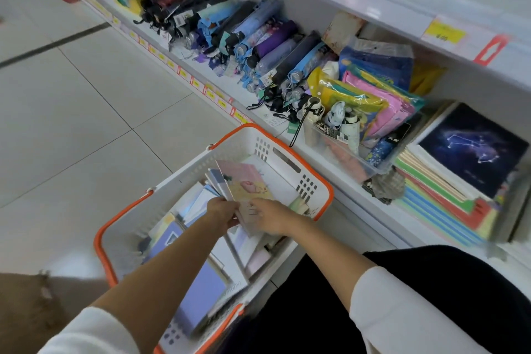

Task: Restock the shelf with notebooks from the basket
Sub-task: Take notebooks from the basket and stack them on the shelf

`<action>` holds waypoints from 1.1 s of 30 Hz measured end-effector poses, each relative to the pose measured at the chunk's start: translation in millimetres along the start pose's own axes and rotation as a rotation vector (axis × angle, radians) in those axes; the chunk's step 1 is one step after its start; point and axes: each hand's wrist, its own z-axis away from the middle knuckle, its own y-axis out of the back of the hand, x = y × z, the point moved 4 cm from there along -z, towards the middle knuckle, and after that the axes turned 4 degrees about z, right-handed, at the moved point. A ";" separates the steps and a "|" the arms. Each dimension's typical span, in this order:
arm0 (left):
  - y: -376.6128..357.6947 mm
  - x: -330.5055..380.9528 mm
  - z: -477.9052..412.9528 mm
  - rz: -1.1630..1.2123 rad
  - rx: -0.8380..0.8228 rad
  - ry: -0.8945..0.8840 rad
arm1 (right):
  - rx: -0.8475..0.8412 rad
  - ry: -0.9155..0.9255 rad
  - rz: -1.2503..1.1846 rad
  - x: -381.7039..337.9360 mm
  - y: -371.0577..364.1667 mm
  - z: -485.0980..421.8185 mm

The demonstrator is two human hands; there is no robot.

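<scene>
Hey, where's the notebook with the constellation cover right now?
In the head view, the constellation notebook lies far right on the lower shelf, atop the stack of colourful notebooks, right of the clear bin.

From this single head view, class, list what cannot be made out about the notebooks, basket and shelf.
Head view: count of fanned notebooks, overlapped and covered by left hand and right hand.
Head view: basket contents below, hidden by forearms.
Head view: yellow price tag print, blurred.
Head view: shelf stack edges, motion-blurred.
</scene>
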 end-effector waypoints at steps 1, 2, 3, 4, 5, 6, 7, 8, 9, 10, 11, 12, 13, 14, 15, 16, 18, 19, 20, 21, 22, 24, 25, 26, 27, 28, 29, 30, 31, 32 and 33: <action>0.2 4.0 3.9 0.009 0.007 -0.015 | 0.033 0.011 -0.077 1.5 8.2 9.9; 0.0 8.7 9.7 0.011 0.009 -0.034 | 0.071 -0.003 -0.120 3.1 14.8 19.3; 0.2 13.5 14.8 0.012 0.000 -0.061 | 0.127 -0.011 -0.147 5.7 22.1 26.4; 0.0 18.3 20.6 0.002 -0.022 -0.091 | 0.183 -0.038 -0.159 11.1 29.9 30.9; -0.8 23.4 27.1 -0.015 -0.058 -0.121 | 0.250 -0.061 -0.168 15.7 37.0 34.4; -1.8 28.5 34.5 -0.033 -0.101 -0.152 | 0.311 -0.080 -0.168 22.4 44.1 36.7; -3.6 33.5 42.5 -0.051 -0.153 -0.183 | 0.363 -0.087 -0.191 27.5 51.3 41.5; -7.0 39.1 49.9 -0.064 -0.203 -0.213 | 0.406 -0.088 -0.226 34.3 59.6 45.2; -11.1 45.0 56.7 -0.073 -0.248 -0.238 | 0.445 -0.077 -0.243 46.0 66.9 44.1; -17.1 51.0 64.7 -0.080 -0.290 -0.257 | 0.470 -0.079 -0.256 53.5 74.4 45.8; -24.5 56.8 73.3 -0.080 -0.329 -0.270 | 0.490 -0.088 -0.267 50.1 83.2 58.3; -33.7 62.6 83.0 -0.083 -0.368 -0.280 | 0.525 -0.087 -0.285 48.0 91.8 69.8; -43.8 67.7 92.5 -0.090 -0.405 -0.289 | 0.564 -0.081 -0.296 47.9 99.9 81.3; -54.8 72.0 102.6 -0.096 -0.442 -0.300 | 0.607 -0.084 -0.308 46.4 108.1 96.0; -66.7 76.5 113.9 -0.103 -0.476 -0.314 | 0.659 -0.095 -0.314 50.5 116.3 106.9; -78.7 81.2 125.2 -0.113 -0.504 -0.328 | 0.702 -0.121 -0.325 53.9 123.9 120.4; -104.1 90.0 146.6 -0.134 -0.559 -0.363 | 0.769 -0.134 -0.361 55.9 141.3 152.5; -117.5 93.5 156.5 -0.137 -0.587 -0.373 | 0.814 -0.114 -0.379 56.0 151.7 170.5; -132.1 96.7 167.4 -0.131 -0.617 -0.377 | 0.867 -0.095 -0.385 53.5 163.5 192.2; -146.5 99.9 178.6 -0.119 -0.646 -0.383 | 0.924 -0.079 -0.391 53.7 176.2 211.6; -160.2 103.3 190.1 -0.105 -0.672 -0.395 | 0.963 -0.066 -0.415 55.1 188.3 229.6; -186.2 108.6 212.5 -0.091 -0.719 -0.417 | 1.001 -0.050 -0.473 60.4 209.0 262.7; -198.1 110.3 223.8 -0.094 -0.751 -0.416 | 1.009 -0.048 -0.489 63.9 217.0 277.4; -208.6 111.4 234.4 -0.101 -0.784 -0.407 | 1.009 -0.056 -0.509 68.3 222.8 291.1; -217.3 111.9 244.0 -0.113 -0.817 -0.392 | 1.001 -0.060 -0.531 72.6 226.9 304.4; -224.0 112.0 251.3 -0.131 -0.847 -0.374 | 0.981 -0.063 -0.551 76.4 228.9 315.9; -228.8 111.5 256.9 -0.158 -0.879 -0.351 | 0.953 -0.066 -0.565 80.6 229.8 326.0; -231.3 110.5 262.8 -0.191 -0.920 -0.320 | 0.920 -0.083 -0.566 87.0 230.2 333.0; -231.7 109.3 267.9 -0.235 -0.965 -0.286 | 0.883 -0.104 -0.561 93.9 229.7 338.3; -230.1 108.6 272.7 -0.290 -1.006 -0.258 | 0.848 -0.127 -0.551 99.4 228.5 342.5; -227.1 108.5 276.6 -0.357 -1.035 -0.241 | 0.819 -0.137 -0.539 102.0 226.9 345.9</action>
